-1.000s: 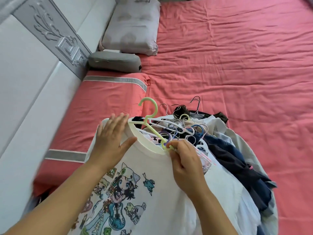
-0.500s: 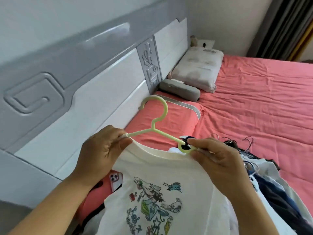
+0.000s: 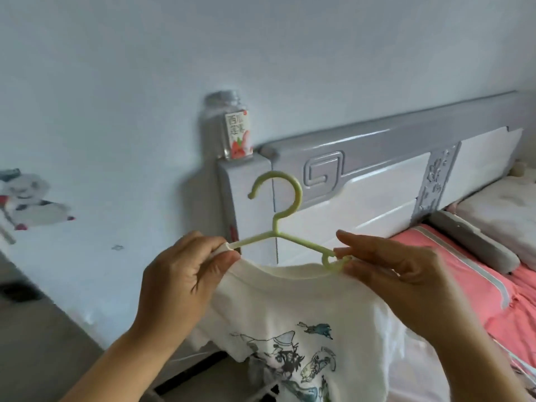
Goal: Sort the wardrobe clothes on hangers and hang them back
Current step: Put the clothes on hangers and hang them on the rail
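Observation:
A white T-shirt (image 3: 293, 309) with a cartoon print hangs on a pale green plastic hanger (image 3: 285, 216), held up in front of the headboard with the hook upright. My left hand (image 3: 185, 280) grips the shirt's left shoulder and the hanger's left end. My right hand (image 3: 388, 271) pinches the hanger's right end at its small loop, together with the collar. The pile of other clothes is out of view.
A grey and white headboard (image 3: 377, 181) runs to the right, with a clear labelled bottle (image 3: 229, 129) on its corner post. The bed with its pink sheet (image 3: 493, 288) and grey pillows (image 3: 475, 245) lies at the right. A pale wall fills the left.
Both hands have lifted the shirt on its hanger off the clothes pile and carried it up and left. The view has swung from the bed to the headboard's end and the wall.

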### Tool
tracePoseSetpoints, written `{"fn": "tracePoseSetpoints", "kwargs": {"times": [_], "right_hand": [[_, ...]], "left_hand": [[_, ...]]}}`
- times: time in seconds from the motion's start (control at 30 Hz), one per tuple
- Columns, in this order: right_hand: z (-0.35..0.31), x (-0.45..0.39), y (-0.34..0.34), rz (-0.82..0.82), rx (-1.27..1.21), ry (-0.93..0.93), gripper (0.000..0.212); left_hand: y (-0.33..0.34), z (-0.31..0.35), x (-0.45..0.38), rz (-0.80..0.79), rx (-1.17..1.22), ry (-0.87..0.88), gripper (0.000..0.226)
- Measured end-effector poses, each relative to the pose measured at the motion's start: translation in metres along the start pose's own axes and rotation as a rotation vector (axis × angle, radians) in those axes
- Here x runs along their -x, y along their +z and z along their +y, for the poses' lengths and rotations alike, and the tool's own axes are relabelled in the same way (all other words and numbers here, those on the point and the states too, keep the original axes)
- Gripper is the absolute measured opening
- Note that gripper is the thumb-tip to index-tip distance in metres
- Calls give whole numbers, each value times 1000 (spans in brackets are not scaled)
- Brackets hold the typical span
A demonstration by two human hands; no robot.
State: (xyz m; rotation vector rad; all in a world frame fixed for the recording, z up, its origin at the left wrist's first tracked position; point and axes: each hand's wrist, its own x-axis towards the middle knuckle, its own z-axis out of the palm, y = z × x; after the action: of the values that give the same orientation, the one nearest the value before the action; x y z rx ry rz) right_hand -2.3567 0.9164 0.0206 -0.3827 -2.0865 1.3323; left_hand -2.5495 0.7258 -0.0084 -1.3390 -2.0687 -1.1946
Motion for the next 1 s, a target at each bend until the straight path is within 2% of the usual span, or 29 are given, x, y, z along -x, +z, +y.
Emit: {"fn": "tracePoseSetpoints", "kwargs": {"times": [0.2,0.37,0.47,0.6,0.77,0.83,0.9,1.0], "right_hand": [[-39,-19,107,-200,-15,-115,47],[-66,-26,180,-146,-349,-213,43],[-87,-37,215,-154,-445,-266,40],[-107,-52,258,-353,-371,-435,30],[-121,-80,283,-552,-63,-544,54],[-128,-87,290,-575,-8,-587,48],[-137,-91,300,-579,-5,-687,30],[-144,-92,315,-530,-155,-759,24]], "left_hand": [[-96,-36,38,106,-136,-40,22],[-165,-66,56,169,-217,-91,25],[-196,-73,63,196,-297,-130,27],[-224,-73,71,268,-431,-153,27],[-265,-68,81,417,-550,-219,38],[-280,-64,82,458,-587,-248,40],[-294,-60,82,492,-636,-243,39],[-315,-55,85,515,-681,-202,39]]}}
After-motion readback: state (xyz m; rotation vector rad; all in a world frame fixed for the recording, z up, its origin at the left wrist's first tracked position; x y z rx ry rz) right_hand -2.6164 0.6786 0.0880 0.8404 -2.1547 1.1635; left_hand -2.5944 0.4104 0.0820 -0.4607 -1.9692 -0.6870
